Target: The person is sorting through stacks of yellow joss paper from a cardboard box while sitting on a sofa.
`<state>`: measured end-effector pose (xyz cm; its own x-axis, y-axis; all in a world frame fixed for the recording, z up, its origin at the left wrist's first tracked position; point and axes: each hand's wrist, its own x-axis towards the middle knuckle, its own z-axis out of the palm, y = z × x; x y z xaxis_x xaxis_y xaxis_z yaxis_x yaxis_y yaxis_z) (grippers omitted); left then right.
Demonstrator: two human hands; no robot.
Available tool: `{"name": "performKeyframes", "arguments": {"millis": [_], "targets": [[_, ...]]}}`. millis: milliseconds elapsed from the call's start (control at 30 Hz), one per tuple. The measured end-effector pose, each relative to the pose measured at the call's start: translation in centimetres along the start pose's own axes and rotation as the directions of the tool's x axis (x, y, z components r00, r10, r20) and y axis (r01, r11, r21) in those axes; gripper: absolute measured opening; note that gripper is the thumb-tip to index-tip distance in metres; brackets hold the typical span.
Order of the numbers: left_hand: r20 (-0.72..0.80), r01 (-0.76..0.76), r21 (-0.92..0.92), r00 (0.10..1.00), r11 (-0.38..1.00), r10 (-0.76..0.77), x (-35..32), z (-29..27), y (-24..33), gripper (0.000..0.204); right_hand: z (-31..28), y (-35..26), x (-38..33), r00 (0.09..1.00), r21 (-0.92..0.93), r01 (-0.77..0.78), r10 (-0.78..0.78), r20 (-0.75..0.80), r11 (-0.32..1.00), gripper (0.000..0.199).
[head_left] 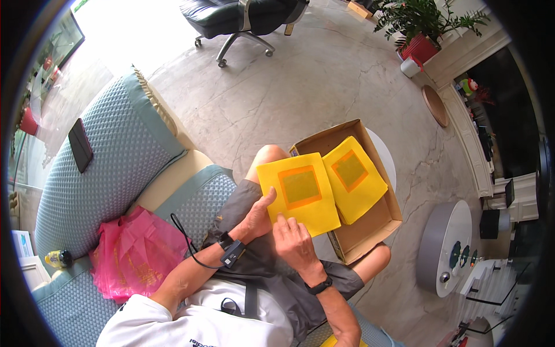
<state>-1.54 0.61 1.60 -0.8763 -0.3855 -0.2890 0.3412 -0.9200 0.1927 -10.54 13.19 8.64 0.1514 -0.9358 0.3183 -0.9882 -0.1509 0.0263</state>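
Yellow, our square packet point(299, 194) overlaps the left wall of the cardboard box point(361, 236). Our left hand point(255, 221) grasps the packet's edge; our right hand point(295, 243) meets its underside edge, grip unclear. We seem to be steadying it; moving it probably calls for both hands.

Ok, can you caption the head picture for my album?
Left hand holds a yellow square, right hand touches it; a second square lies in an open cardboard box.

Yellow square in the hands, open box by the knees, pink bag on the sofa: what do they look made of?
Yellow square: perhaps felt or thick paper; matt, flat, no gloss showing.
Open box: cardboard, most likely; dull, plain-brown inner faces, thin walls.
Pink bag: thin plastic film, it seems; slightly shiny, heavily crinkled.
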Motion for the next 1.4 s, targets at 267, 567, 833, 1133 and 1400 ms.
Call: {"name": "performKeyframes", "arguments": {"millis": [267,567,833,1133,1400], "targets": [[-0.009,-0.010,0.021,1.000,1.000,0.010,0.1,-0.2,0.0,0.046,0.1,-0.2,0.2,1.000,0.022,-0.017,0.017,-0.004,1.000,0.022],[-0.081,-0.010,0.062,0.997,0.998,0.015,0.6,-0.9,-0.2,0.044,-0.1,-1.3,-0.8,0.988,0.078,-0.151,0.147,0.056,0.985,0.025],[-0.085,-0.076,0.061,0.993,0.995,0.081,1.1,-1.6,-0.3,0.042,0.2,-2.0,-3.6,0.988,0.059,-0.140,0.136,0.072,0.988,0.040],[-0.107,-0.094,0.104,0.989,0.990,0.105,0.9,-1.1,-0.3,0.045,-1.6,-0.9,-7.0,0.965,0.156,-0.262,0.256,0.059,0.952,0.029],[-0.096,-0.074,0.106,0.992,0.992,0.084,1.0,-1.3,-0.2,0.046,-5.2,9.5,-8.8,0.756,0.043,-0.644,0.644,-0.116,0.764,0.026]]}}
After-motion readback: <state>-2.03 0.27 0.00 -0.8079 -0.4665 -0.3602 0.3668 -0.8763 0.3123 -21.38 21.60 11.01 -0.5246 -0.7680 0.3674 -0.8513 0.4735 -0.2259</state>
